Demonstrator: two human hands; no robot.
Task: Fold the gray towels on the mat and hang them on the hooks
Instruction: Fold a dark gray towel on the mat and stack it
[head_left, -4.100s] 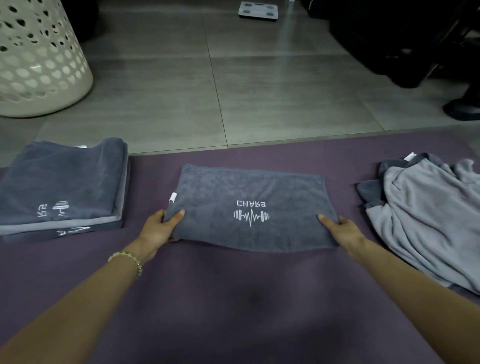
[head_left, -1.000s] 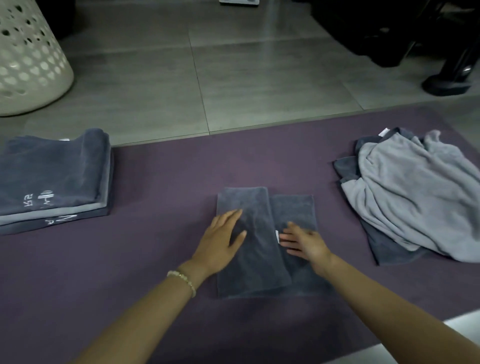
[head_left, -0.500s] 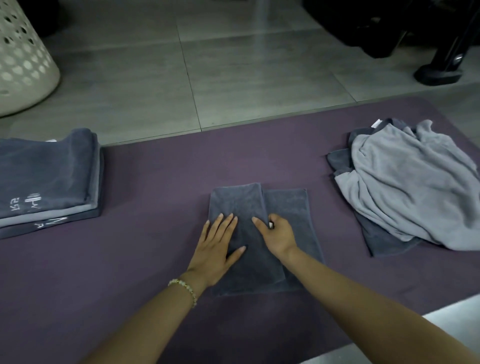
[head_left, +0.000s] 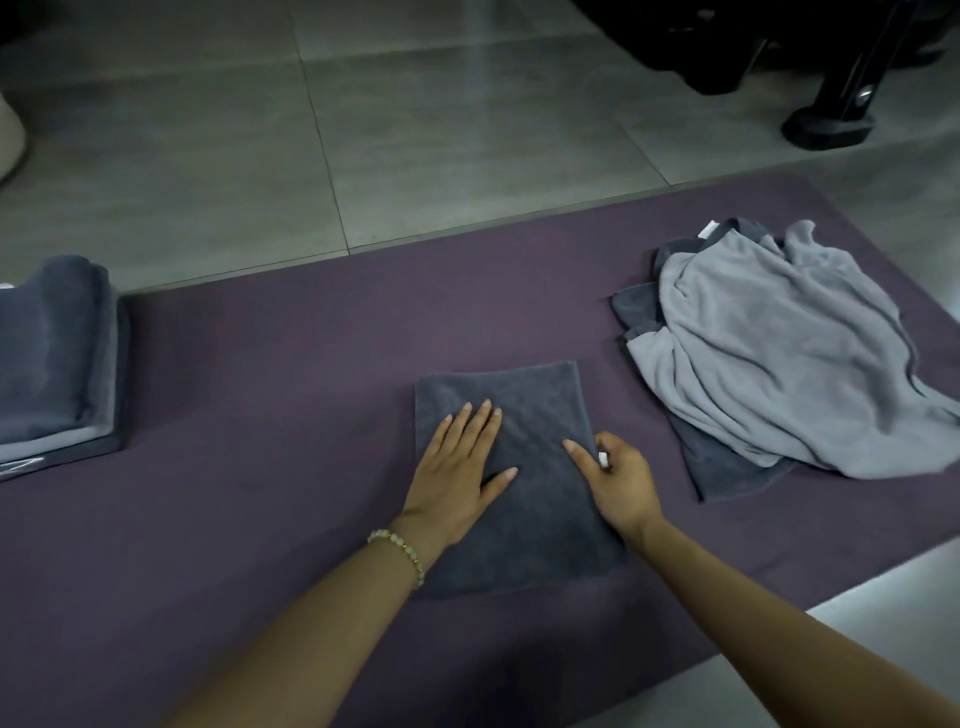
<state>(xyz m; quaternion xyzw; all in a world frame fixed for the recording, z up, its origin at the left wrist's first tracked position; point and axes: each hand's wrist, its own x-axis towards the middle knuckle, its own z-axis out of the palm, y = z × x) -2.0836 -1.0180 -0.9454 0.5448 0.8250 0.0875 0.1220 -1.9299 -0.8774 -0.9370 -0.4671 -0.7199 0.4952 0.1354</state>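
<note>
Head cam, looking down. The fingers (head_left: 485, 423) of the left hand (head_left: 454, 473) are straight and a bit fanned, pressing flat on the folded dark gray towel (head_left: 530, 525). The right hand (head_left: 621, 483) sits at that towel's right edge with the thumb lying on top and the fingers (head_left: 610, 441) curled at the edge, right by a little white tag (head_left: 602, 460). It reads to me as a pinch on the edge. There's a beaded bracelet (head_left: 400, 545) on the left wrist.

The towel lies about mid-way along the purple mat (head_left: 260, 415), toward its near edge. A stack of folded towels (head_left: 52, 364) sits at the mat's left edge, well apart from it. A heap of unfolded towels (head_left: 769, 353), light gray over dark gray, fills the right end, near the folded one but not touching. Tiled floor (head_left: 415, 130) lies past the far edge, and no hooks are in view.

My read is that this is the tail end of a fold, just squaring and flattening. Next it should go over to the stack, held from both sides so the layers don't slip open. The heap is yet to be folded, and hanging hasn't started.
</note>
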